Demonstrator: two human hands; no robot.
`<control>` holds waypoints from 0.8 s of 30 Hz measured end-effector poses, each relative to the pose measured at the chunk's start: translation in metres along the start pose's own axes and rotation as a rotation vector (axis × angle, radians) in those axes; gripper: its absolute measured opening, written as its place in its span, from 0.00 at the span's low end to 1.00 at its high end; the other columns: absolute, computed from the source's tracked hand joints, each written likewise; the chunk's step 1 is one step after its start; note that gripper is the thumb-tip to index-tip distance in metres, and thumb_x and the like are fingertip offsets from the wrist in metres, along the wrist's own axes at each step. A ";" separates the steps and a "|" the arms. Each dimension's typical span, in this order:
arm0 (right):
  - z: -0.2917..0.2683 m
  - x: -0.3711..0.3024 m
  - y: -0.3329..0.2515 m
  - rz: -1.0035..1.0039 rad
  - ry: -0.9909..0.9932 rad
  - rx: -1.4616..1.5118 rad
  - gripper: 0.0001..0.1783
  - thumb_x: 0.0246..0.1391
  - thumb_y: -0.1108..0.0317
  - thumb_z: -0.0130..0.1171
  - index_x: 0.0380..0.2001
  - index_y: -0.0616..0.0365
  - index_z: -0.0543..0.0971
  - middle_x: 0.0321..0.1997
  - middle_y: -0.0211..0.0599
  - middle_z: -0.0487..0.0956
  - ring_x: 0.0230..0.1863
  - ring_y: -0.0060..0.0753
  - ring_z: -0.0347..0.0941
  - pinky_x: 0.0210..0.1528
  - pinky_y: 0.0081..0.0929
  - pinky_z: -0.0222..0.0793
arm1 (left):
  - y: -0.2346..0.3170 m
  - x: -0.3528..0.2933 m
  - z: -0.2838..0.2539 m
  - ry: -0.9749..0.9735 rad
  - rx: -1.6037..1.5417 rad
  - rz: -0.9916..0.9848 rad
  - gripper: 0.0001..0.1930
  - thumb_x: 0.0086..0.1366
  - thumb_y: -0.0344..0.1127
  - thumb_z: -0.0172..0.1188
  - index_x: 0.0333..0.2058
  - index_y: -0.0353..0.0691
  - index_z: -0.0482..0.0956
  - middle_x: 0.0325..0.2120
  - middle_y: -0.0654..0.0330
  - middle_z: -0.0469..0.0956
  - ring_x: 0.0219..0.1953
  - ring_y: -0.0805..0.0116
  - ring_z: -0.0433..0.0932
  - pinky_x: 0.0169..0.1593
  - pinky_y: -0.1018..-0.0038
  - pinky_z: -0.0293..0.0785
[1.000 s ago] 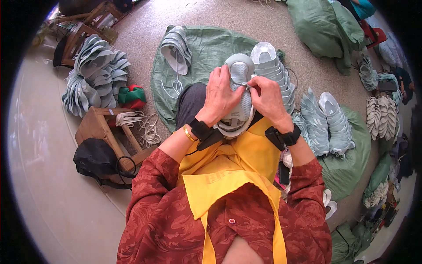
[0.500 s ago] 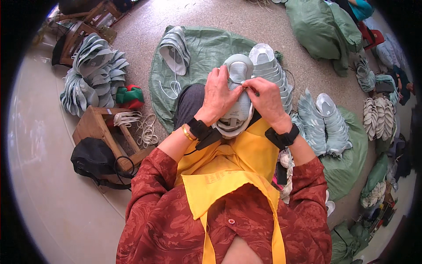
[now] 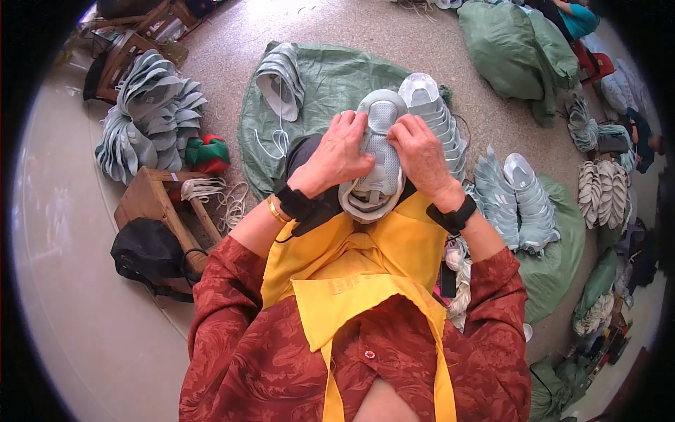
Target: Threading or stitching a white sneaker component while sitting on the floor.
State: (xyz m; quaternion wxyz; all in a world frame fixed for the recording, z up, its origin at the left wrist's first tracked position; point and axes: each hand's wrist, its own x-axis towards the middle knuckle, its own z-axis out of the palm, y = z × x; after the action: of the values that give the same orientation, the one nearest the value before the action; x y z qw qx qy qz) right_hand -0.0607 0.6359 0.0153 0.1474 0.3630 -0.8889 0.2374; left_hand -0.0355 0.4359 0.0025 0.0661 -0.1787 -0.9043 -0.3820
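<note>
A pale grey-green shoe upper (image 3: 382,151) lies over my lap, its rounded toe end pointing away from me and its mesh middle showing between my hands. My left hand (image 3: 339,151) grips the upper's left side, fingers curled at the edge and thumb toward the mesh. On the opposite side my right hand (image 3: 424,156) has thumb and forefinger pinched together at the edge beside the mesh. Whatever sits between those fingertips is too small to make out. Just beyond my right hand, a row of nested shoe uppers (image 3: 439,119) rests on a green sack cloth (image 3: 337,62).
More stacked uppers (image 3: 280,74) with a trailing white lace lie on the cloth. At left stand a wooden stool (image 3: 144,200) with white laces (image 3: 204,188), a black bag (image 3: 151,253) and a pile of uppers (image 3: 148,116). Further uppers (image 3: 520,204) sit at right, near full green sacks (image 3: 517,49).
My hands, which met over the middle of the upper, have drawn apart to its two sides. More of the mesh now shows between them.
</note>
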 end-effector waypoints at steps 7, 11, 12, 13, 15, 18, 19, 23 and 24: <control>-0.032 -0.005 -0.042 0.314 -0.199 0.648 0.05 0.59 0.78 0.58 0.32 0.64 0.71 0.28 0.41 0.76 0.31 0.39 0.78 0.35 0.32 0.74 | -0.004 -0.005 0.015 0.147 0.023 -0.041 0.15 0.54 0.24 0.58 0.42 0.33 0.69 0.38 0.45 0.71 0.44 0.43 0.70 0.48 0.54 0.69; -0.048 -0.014 -0.058 0.470 -0.374 1.015 0.03 0.61 0.79 0.57 0.34 0.65 0.73 0.26 0.36 0.79 0.27 0.26 0.79 0.32 0.24 0.74 | -0.002 -0.005 0.015 0.179 -0.029 -0.088 0.14 0.55 0.23 0.58 0.41 0.32 0.69 0.37 0.45 0.71 0.43 0.42 0.71 0.47 0.54 0.69; -0.051 -0.015 -0.060 0.486 -0.424 1.067 0.03 0.60 0.78 0.58 0.34 0.65 0.74 0.27 0.36 0.80 0.28 0.25 0.79 0.32 0.24 0.75 | -0.001 -0.005 0.014 0.164 -0.041 -0.103 0.14 0.55 0.23 0.58 0.41 0.32 0.69 0.38 0.44 0.71 0.43 0.42 0.71 0.48 0.54 0.69; -0.049 -0.014 -0.059 0.492 -0.383 0.998 0.02 0.57 0.79 0.60 0.33 0.66 0.77 0.29 0.39 0.81 0.28 0.28 0.80 0.33 0.25 0.75 | 0.000 -0.006 0.013 0.149 -0.053 -0.118 0.15 0.55 0.23 0.58 0.42 0.31 0.69 0.39 0.43 0.71 0.44 0.41 0.71 0.49 0.53 0.70; -0.032 -0.010 -0.050 0.405 -0.151 0.687 0.03 0.56 0.79 0.61 0.34 0.65 0.78 0.30 0.41 0.81 0.28 0.31 0.80 0.33 0.26 0.75 | 0.000 -0.008 0.015 0.198 -0.054 -0.093 0.13 0.56 0.23 0.58 0.40 0.32 0.69 0.36 0.45 0.71 0.42 0.42 0.71 0.46 0.54 0.70; -0.012 0.001 -0.040 0.339 -0.016 0.423 0.06 0.53 0.77 0.62 0.36 0.63 0.81 0.32 0.44 0.80 0.31 0.43 0.80 0.35 0.34 0.76 | -0.004 -0.008 0.017 0.227 -0.030 -0.057 0.12 0.57 0.24 0.58 0.40 0.32 0.69 0.35 0.45 0.71 0.41 0.43 0.71 0.45 0.55 0.69; -0.001 0.002 -0.037 0.322 -0.006 0.393 0.06 0.54 0.76 0.63 0.36 0.62 0.81 0.32 0.44 0.80 0.32 0.45 0.80 0.36 0.36 0.76 | -0.005 -0.008 0.018 0.227 -0.021 -0.043 0.12 0.57 0.24 0.58 0.41 0.32 0.69 0.36 0.45 0.71 0.42 0.42 0.71 0.45 0.55 0.69; 0.018 0.010 -0.030 0.270 -0.037 0.155 0.05 0.55 0.71 0.64 0.34 0.60 0.81 0.34 0.46 0.80 0.35 0.52 0.79 0.38 0.43 0.76 | -0.006 -0.008 0.019 0.203 0.002 -0.049 0.12 0.59 0.23 0.55 0.42 0.31 0.68 0.37 0.43 0.71 0.43 0.41 0.70 0.48 0.53 0.68; 0.019 0.010 -0.031 0.278 -0.049 0.139 0.05 0.55 0.71 0.64 0.34 0.60 0.81 0.34 0.46 0.80 0.36 0.52 0.79 0.39 0.43 0.76 | -0.006 -0.007 0.020 0.192 0.008 -0.048 0.12 0.59 0.22 0.54 0.42 0.31 0.68 0.38 0.43 0.71 0.44 0.41 0.70 0.48 0.53 0.67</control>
State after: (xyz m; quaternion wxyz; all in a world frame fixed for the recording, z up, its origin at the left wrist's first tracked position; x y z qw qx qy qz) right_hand -0.0474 0.6006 0.0131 0.0660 0.2514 -0.9154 0.3074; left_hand -0.0305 0.4443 -0.0175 0.1439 -0.1191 -0.8994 -0.3953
